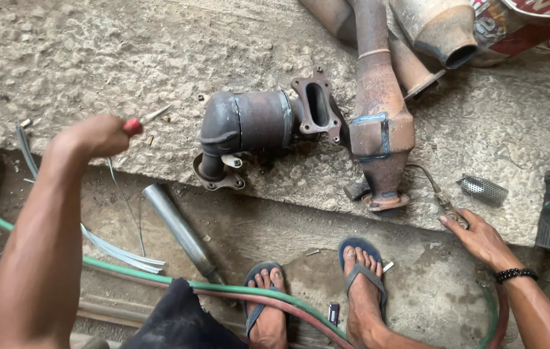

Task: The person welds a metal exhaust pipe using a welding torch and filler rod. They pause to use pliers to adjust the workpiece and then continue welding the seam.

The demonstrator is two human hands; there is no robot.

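the left hand [97, 134] is fisted round a red-handled tool [140, 122] over rough concrete. the right hand [476, 236] pinches a thin brass torch [441, 199] beside the rusty, welded exhaust part [378, 123] on the slab [126, 58].

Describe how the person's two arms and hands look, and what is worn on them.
Both arms are bare, with no sleeves or gloves. The right hand has a bracelet of black beads at the wrist. The left hand wears nothing.

Rough concrete slab [126, 58], dirt floor [436, 291], daylight.
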